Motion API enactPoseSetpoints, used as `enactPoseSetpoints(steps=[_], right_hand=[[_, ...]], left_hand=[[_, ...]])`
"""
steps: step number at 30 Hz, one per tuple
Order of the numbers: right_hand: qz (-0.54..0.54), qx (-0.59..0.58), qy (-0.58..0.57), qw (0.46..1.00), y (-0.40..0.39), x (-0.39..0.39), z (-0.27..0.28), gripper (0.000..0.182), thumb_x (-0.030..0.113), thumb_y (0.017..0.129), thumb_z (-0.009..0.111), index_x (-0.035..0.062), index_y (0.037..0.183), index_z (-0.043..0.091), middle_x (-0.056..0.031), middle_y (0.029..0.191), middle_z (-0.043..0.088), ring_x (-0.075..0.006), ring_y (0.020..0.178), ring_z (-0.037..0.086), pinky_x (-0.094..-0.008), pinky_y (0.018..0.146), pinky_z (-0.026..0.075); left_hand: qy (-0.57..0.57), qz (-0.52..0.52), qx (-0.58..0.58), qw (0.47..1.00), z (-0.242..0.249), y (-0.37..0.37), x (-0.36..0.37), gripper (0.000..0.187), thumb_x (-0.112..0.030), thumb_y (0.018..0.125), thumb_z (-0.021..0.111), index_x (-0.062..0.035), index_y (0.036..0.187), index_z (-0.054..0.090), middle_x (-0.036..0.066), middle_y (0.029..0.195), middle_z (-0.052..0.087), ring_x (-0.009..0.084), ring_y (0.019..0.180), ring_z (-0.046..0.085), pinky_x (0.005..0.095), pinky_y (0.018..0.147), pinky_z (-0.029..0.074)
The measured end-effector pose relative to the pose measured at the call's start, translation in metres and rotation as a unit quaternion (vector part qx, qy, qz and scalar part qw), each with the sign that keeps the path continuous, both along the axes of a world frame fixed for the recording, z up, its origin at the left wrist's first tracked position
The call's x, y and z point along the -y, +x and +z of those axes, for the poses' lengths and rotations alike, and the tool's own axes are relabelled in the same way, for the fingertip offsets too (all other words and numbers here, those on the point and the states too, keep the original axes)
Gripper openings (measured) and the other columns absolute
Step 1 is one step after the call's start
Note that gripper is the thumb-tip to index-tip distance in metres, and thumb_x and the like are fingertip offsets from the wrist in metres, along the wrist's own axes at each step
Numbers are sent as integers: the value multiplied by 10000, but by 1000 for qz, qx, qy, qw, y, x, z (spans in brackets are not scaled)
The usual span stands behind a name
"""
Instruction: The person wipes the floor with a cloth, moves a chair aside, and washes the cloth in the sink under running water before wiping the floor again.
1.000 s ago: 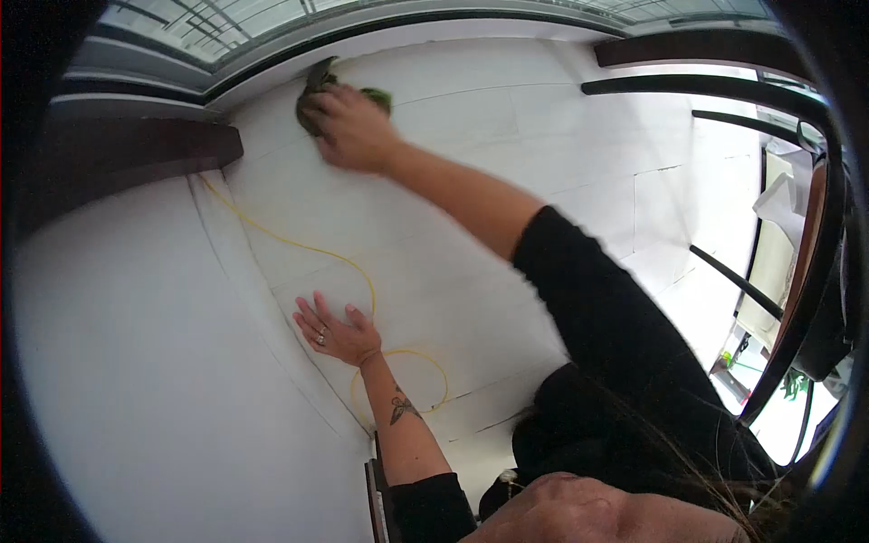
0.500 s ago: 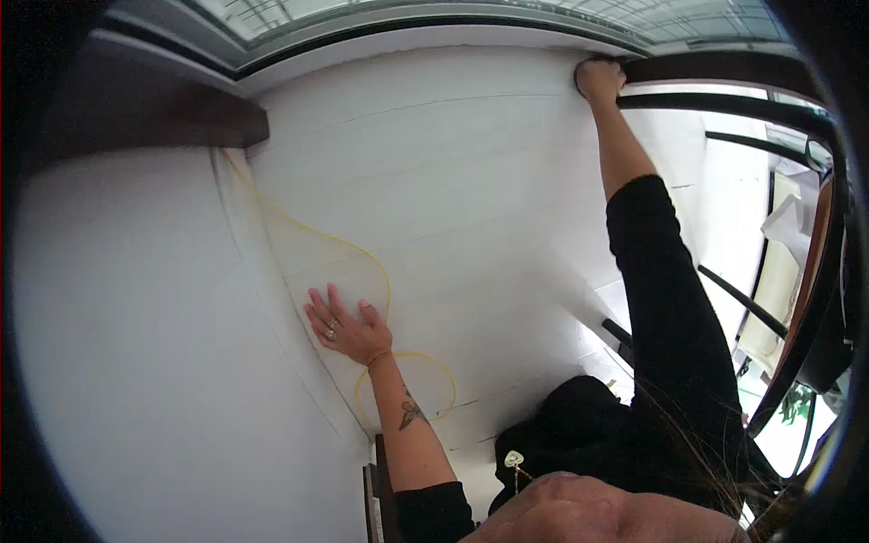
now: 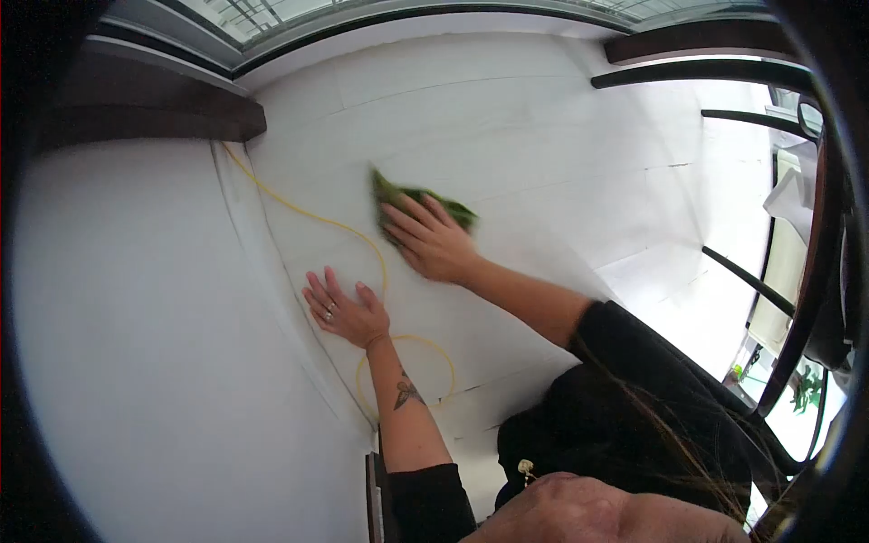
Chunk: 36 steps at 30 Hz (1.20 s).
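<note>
On the pale floor (image 3: pixel 507 118), my right hand (image 3: pixel 434 240) presses down flat on a green cloth (image 3: pixel 387 192), fingers spread a little. The cloth sticks out past the fingertips and to the right of the hand. My left hand (image 3: pixel 348 308) lies with spread fingers on the floor beside the white wall and has nothing in it. A thin yellow cable (image 3: pixel 339 224) runs along the floor from the wall corner, passes close to my left hand and loops around near its wrist.
A dark wooden piece (image 3: pixel 181 122) juts out at the upper left. The window frame (image 3: pixel 380 18) runs along the top. Dark chair legs (image 3: pixel 688 72) reach in from the right, and a green plant (image 3: pixel 806 387) stands at the lower right.
My right hand has come from the far upper right, near the dark furniture legs, to the middle of the floor, where the green cloth now shows under it. My left hand has barely moved.
</note>
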State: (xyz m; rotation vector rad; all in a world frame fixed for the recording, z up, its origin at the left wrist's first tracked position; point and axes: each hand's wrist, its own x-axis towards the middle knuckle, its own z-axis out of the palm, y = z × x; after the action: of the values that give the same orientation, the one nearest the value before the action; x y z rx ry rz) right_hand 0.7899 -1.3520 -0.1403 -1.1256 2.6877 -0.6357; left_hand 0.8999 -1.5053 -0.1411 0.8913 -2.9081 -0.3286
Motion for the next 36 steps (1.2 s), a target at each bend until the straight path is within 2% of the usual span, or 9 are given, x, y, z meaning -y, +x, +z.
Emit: enactPoseSetpoints(steps=[3, 5, 13, 16, 21, 26, 32, 34, 36], right_hand=[[-219, 147, 134, 955, 46, -120, 20, 595, 160, 677, 569, 83, 1262, 491, -152, 1402, 352, -352, 1324, 279, -497, 1089, 229], [-313, -3, 148, 938, 59, -214, -4, 681, 191, 660, 573, 85, 1318, 433, -193, 1393, 352, -394, 1302, 299, -492, 1077, 244], [-555, -109, 229, 792, 13, -266, -30, 566, 384, 911, 390, 134, 1413, 313, -126, 1462, 277, -325, 1322, 276, -450, 1098, 198], [-543, -139, 215, 800, -21, -227, -40, 569, 373, 897, 424, 120, 1398, 335, -122, 1452, 298, -321, 1321, 284, -433, 1098, 196], [-298, -147, 130, 934, -107, -13, -24, 584, 285, 804, 506, 158, 1364, 399, -92, 1447, 321, -311, 1342, 253, -445, 1119, 151], [-133, -177, 64, 973, -138, 130, -27, 504, 257, 846, 489, 145, 1335, 443, -51, 1438, 348, -305, 1327, 290, -504, 1084, 213], [26, -72, -27, 997, -67, 84, -11, 468, 50, 776, 499, 107, 1239, 542, -84, 1337, 468, -280, 1249, 411, -400, 1039, 340], [-64, 187, -154, 968, -51, 65, 7, 506, -24, 723, 474, 84, 1209, 560, -137, 1232, 544, -310, 1187, 472, -389, 1012, 375], [-127, 240, -303, 914, -19, 80, 26, 498, -47, 704, 446, 61, 1172, 577, -176, 1146, 584, -341, 1150, 496, -392, 1008, 377]], left_hand=[[5, 2, 8, 1000, -5, 4, 2, 564, -308, 838, 499, -144, 1365, 384, 78, 1482, 278, 315, 1355, 242, 472, 1072, 166], [1, 5, 18, 1000, -3, 2, 2, 573, -292, 827, 515, -143, 1365, 383, 76, 1481, 280, 314, 1356, 240, 474, 1071, 167], [32, 20, 21, 999, -1, 4, 4, 574, -295, 812, 519, -156, 1354, 392, 68, 1487, 266, 314, 1372, 206, 497, 1067, 157], [37, 23, 27, 999, 2, 4, 6, 566, -319, 820, 502, -160, 1353, 394, 70, 1488, 264, 314, 1374, 195, 493, 1070, 154], [48, 18, -18, 999, -1, 5, 9, 553, -305, 825, 503, -162, 1350, 401, 68, 1490, 260, 324, 1365, 214, 493, 1072, 156], [46, 27, -18, 998, 0, 6, 9, 537, -343, 846, 504, -156, 1341, 414, 80, 1477, 281, 313, 1362, 220, 496, 1075, 147], [133, -32, -93, 986, 13, 30, 26, 480, -240, 838, 532, -108, 1293, 459, 114, 1447, 314, 344, 1336, 258, 491, 1066, 213], [191, -48, -98, 975, 15, 59, 33, 455, -212, 850, 521, -95, 1286, 466, 126, 1440, 319, 354, 1329, 268, 490, 1058, 238], [151, -47, -63, 985, 17, 90, 37, 427, -155, 855, 504, -40, 1265, 471, 159, 1432, 318, 372, 1315, 284, 490, 1046, 268]])
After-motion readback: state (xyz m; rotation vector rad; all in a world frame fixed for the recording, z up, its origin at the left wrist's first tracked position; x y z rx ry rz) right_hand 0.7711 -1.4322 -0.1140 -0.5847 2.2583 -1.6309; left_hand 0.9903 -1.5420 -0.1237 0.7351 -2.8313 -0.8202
